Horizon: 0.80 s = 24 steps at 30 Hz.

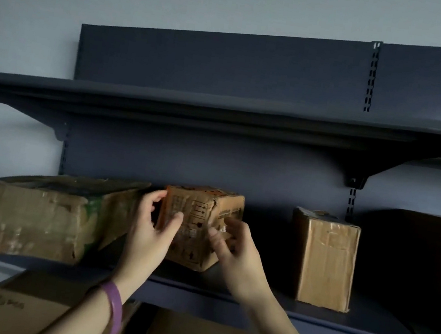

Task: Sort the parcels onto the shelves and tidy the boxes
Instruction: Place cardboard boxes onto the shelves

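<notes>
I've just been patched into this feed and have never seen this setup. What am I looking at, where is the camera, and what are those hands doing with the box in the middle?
There is no machine: a person wears one camera on the head, looking forward at a dark metal shelf. The left hand and right hand both touch the small orange box, which stands on that shelf; neither has a firm grip that I can confirm. Left of it lies a long worn carton; right of it a taped brown box stands apart. The upper shelf shows nothing on it. More cartons sit below.
</notes>
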Motion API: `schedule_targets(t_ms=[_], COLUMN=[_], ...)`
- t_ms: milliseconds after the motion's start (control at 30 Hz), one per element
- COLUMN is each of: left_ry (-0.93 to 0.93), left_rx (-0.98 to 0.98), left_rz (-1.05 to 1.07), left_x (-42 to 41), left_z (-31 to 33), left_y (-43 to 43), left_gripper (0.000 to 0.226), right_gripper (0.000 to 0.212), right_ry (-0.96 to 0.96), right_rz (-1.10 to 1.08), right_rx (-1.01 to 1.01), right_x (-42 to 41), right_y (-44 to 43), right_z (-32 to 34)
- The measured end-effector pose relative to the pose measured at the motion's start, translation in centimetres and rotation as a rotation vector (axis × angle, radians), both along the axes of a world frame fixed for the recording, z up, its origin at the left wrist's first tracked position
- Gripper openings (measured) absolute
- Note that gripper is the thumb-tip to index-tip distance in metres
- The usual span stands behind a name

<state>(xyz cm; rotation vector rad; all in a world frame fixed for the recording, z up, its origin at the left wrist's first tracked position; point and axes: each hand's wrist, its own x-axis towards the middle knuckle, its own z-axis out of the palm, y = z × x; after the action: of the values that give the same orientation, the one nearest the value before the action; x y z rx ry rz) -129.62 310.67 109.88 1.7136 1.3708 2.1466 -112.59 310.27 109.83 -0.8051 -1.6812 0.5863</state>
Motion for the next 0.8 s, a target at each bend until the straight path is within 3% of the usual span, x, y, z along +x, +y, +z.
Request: schedule_targets(t_ms=[67, 167, 233, 333, 500, 567, 633, 733, 800], left_ry=[-0.010, 0.095, 0.126, 0.016, -0.022, -0.058, -0.122, -0.201, -0.157], left_rx=[-0.142, -0.273, -0.227, -0.228, -0.145, -0.115, -0.109, -0.134, -0.136], left_rz=[-0.067, -0.126, -0.115, -0.181, -0.293, -0.393, -0.496, -0.558, -0.539], left_x=[-1.4, -2.5, -2.9, -3.6, -4.4, -4.2, -4.1, -4.0, -4.2], left_z=[-0.1, -1.1, -2.0, -2.3, -2.2, -1.8, -1.8, -2.0, -2.1], left_y=[1.8, 3.5, 4.2, 4.6, 3.5, 2.5, 1.9, 1.8, 1.7], left_gripper=[0.059, 0.077, 0.078, 0.074, 0.038, 0.035, 0.048, 0.051, 0.051], right_gripper=[0.052, 0.078, 0.073, 0.055, 0.036, 0.039, 0.043, 0.059, 0.058], right_ry=[0.064, -0.057, -0.098, -0.079, 0.018, 0.139, 0.257, 0.278, 0.278], right_rz=[0.012, -0.223, -0.330, -0.329, -0.286, -0.215, -0.070, 0.071, 0.096], right_rx=[-0.132, -0.117, -0.060, 0.019, 0.049, 0.043, 0.028, 0.040, 0.038], right_x=[-2.3, -4.2, -4.6, -4.5, -3.6, -3.2, -3.1, -3.3, -3.4], right_y=[1.0, 2.3, 2.6, 3.0, 3.0, 3.1, 2.9, 2.3, 1.9], right_z=[0.0, -1.0, -1.7, -2.2, -2.5, -2.7, -2.7, -2.5, -2.3])
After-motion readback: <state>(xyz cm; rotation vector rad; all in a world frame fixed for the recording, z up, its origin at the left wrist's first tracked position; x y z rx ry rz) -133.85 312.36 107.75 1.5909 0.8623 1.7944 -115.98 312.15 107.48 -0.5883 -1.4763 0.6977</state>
